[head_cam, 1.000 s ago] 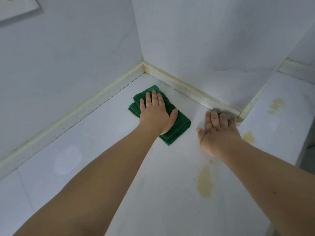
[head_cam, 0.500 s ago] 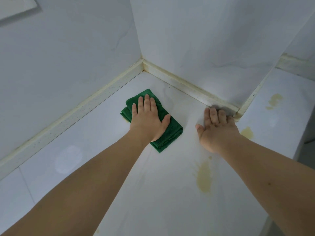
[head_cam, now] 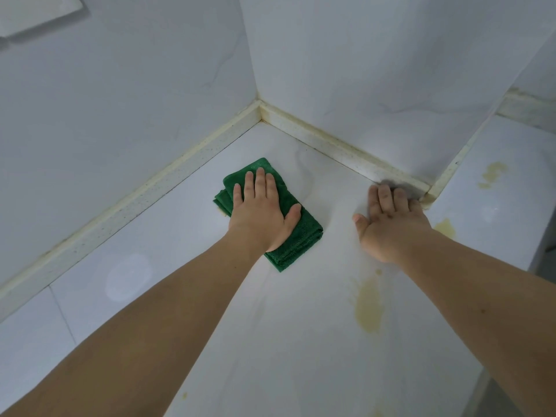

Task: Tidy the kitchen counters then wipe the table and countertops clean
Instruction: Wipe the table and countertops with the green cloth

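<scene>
A folded green cloth (head_cam: 304, 239) lies on the white countertop (head_cam: 186, 242) near the inner corner of the walls. My left hand (head_cam: 260, 212) presses flat on the cloth with straight fingers, covering its middle. My right hand (head_cam: 391, 221) rests flat on the bare countertop to the right of the cloth, its fingertips touching the raised cream edge strip (head_cam: 346, 152) along the back wall.
Yellowish stains mark the countertop: one (head_cam: 368, 308) near my right forearm, one (head_cam: 445, 228) beside my right hand and one (head_cam: 493, 174) further right. White tiled walls close the corner. The counter's right edge (head_cam: 538, 257) drops off. A white wall plate (head_cam: 33, 13) sits top left.
My left hand slid the cloth a little left and toward me, out of the corner, then slightly back. My right hand stayed against the edge strip.
</scene>
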### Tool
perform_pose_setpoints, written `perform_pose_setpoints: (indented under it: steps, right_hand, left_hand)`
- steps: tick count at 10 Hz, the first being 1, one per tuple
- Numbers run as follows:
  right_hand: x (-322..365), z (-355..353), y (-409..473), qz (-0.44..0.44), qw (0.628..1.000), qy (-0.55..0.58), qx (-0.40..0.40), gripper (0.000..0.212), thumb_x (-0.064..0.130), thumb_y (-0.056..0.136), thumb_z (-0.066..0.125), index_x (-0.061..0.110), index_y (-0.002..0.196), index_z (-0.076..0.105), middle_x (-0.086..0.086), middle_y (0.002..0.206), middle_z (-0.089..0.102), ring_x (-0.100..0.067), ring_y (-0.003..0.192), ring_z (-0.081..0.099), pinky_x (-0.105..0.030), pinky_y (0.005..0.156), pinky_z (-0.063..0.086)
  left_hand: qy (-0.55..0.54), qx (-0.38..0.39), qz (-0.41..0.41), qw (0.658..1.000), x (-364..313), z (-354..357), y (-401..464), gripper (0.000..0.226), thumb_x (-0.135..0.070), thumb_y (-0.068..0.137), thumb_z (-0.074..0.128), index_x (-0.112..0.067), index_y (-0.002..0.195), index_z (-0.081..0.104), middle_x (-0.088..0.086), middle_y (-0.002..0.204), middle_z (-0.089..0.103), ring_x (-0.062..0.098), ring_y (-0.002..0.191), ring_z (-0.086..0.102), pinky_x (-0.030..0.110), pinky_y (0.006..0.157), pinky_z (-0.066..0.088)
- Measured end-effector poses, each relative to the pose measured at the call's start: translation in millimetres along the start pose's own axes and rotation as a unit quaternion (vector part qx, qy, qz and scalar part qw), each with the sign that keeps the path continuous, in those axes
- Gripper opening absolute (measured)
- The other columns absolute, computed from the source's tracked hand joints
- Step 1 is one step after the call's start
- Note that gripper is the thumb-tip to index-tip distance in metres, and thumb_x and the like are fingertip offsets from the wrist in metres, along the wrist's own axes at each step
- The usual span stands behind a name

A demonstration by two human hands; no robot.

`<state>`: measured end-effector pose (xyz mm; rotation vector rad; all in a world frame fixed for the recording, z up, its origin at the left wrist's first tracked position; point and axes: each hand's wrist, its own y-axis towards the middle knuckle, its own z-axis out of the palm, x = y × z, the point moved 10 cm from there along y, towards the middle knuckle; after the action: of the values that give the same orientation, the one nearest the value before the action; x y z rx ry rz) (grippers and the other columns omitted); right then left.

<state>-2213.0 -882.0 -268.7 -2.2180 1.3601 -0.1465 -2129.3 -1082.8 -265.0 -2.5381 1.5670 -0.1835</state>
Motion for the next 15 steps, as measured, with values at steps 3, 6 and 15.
perform_pose_setpoints:
  steps: [3,6,15]
  right_hand:
    - [0.9,-0.3,-1.3,0.003,1.0,-0.023,0.001,0.065,0.045,0.1,0.0,0.006,0.149,-0.019,-0.009,0.159,-0.021,-0.031,0.147,-0.009,-0.045,0.119,0.001]
    - [20.5,-18.4,-14.1,0.014,1.0,-0.022,0.017,0.065,0.036,0.102,0.012,0.0,0.151,-0.009,-0.013,0.161,-0.011,-0.032,0.148,-0.007,-0.05,0.119,0.004]
    - [67.4,5.9,-26.9,-0.035,0.998,0.031,0.04,0.072,0.043,0.101,0.02,-0.001,0.15,-0.012,-0.02,0.158,-0.017,-0.035,0.148,-0.007,-0.045,0.12,0.005]
  left_hand:
    - [-0.001,-0.007,-0.009,1.0,15.8,4.1,-20.0,0.087,-0.066,0.094,0.007,-0.006,0.155,-0.008,0.011,0.163,-0.013,0.029,0.15,-0.014,0.05,0.122,-0.003]
    - [0.021,0.025,-0.032,0.999,66.5,17.9,-84.4,0.086,-0.065,0.093,0.003,-0.007,0.154,-0.013,0.011,0.162,-0.018,0.028,0.149,-0.018,0.049,0.122,-0.003]
    - [0.017,0.033,-0.062,0.997,80.7,20.9,-102.9,0.087,-0.066,0.094,0.007,-0.005,0.154,-0.011,0.013,0.162,-0.017,0.031,0.149,-0.016,0.051,0.122,-0.001]
